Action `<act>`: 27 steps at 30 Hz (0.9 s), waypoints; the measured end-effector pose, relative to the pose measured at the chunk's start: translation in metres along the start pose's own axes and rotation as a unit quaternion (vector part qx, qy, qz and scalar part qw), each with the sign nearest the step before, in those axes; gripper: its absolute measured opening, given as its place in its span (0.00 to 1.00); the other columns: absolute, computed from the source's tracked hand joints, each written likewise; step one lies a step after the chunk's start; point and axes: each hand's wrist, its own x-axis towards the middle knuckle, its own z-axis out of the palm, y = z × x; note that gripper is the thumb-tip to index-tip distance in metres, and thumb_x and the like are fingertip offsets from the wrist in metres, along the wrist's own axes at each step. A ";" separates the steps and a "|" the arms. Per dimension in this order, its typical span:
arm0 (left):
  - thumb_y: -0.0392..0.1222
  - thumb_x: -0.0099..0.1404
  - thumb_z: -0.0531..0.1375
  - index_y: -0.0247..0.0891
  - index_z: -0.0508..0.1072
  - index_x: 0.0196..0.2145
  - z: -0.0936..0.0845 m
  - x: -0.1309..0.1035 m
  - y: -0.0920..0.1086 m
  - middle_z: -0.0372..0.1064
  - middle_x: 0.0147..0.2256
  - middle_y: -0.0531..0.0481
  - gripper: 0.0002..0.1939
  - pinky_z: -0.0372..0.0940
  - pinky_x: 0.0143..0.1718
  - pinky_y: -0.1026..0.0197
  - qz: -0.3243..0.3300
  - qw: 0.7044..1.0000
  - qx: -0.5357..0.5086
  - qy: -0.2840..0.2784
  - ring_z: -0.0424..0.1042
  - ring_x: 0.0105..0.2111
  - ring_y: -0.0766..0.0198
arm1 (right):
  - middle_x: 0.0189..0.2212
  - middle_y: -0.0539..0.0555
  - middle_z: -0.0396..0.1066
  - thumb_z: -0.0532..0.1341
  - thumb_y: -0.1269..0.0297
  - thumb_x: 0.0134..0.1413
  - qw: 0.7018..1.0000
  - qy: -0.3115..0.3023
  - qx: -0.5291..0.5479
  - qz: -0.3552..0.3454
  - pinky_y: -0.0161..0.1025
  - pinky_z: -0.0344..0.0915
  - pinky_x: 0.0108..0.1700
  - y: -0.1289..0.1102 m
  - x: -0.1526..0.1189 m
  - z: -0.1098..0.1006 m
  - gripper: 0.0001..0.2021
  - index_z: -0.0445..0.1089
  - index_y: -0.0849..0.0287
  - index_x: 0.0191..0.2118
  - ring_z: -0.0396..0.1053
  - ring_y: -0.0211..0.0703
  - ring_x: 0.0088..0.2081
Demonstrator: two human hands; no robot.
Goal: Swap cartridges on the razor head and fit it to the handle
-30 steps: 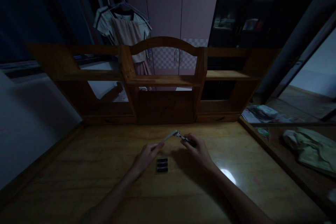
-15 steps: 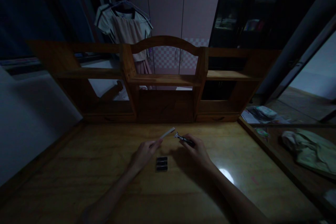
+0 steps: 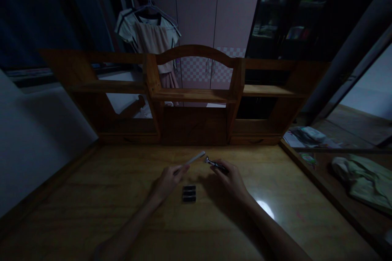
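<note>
My left hand (image 3: pixel 168 179) is closed on the handle of a slim, pale toothbrush (image 3: pixel 195 158), which slants up to the right. In my right hand (image 3: pixel 230 176) is a razor (image 3: pixel 217 165) with a dark handle and a shiny metal head pointing left. The brush's tip and the razor's head are close together above the desk, with a small gap between them. Below and between my hands, a small clear case (image 3: pixel 189 194) with several dark strips inside lies flat; it looks like a pack of blade cartridges, though the dim light hides detail.
The wooden desk (image 3: pixel 137 228) carries a bright light reflection at right. A wooden shelf unit (image 3: pixel 196 96) with small drawers stands along its back edge. To the right, a lower surface holds a pale green cloth or bag (image 3: pixel 367 181). A white wall (image 3: pixel 39 138) bounds the left.
The toothbrush has turned slightly in my left hand, and more of its handle shows. My right hand keeps the razor nearly in place. The whole view has shifted a little.
</note>
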 end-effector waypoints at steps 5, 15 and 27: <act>0.59 0.63 0.50 0.32 0.74 0.26 -0.001 0.002 0.001 0.65 0.23 0.52 0.27 0.52 0.28 0.65 -0.006 0.999 -0.005 -0.035 0.62 0.26 0.65 | 0.38 0.55 0.73 0.58 0.58 0.59 1.000 -0.010 -0.008 -0.011 0.42 0.63 0.42 -0.001 0.000 0.000 0.12 0.73 0.56 0.43 0.69 0.49 0.39; 0.60 0.61 0.51 0.31 0.73 0.23 -0.002 0.001 0.007 0.60 0.19 0.52 0.28 0.49 0.25 0.65 0.005 1.000 -0.009 -0.026 0.57 0.24 0.65 | 0.38 0.56 0.73 0.57 0.58 0.58 1.000 -0.012 -0.020 -0.009 0.44 0.64 0.42 0.002 0.000 0.002 0.13 0.73 0.56 0.44 0.69 0.51 0.39; 0.62 0.60 0.51 0.32 0.73 0.22 -0.005 -0.004 0.012 0.60 0.18 0.52 0.30 0.52 0.25 0.65 0.015 1.000 0.003 0.008 0.59 0.23 0.65 | 0.37 0.54 0.74 0.58 0.57 0.58 1.000 0.009 -0.008 -0.009 0.41 0.64 0.39 0.000 -0.002 0.003 0.13 0.73 0.57 0.43 0.69 0.48 0.37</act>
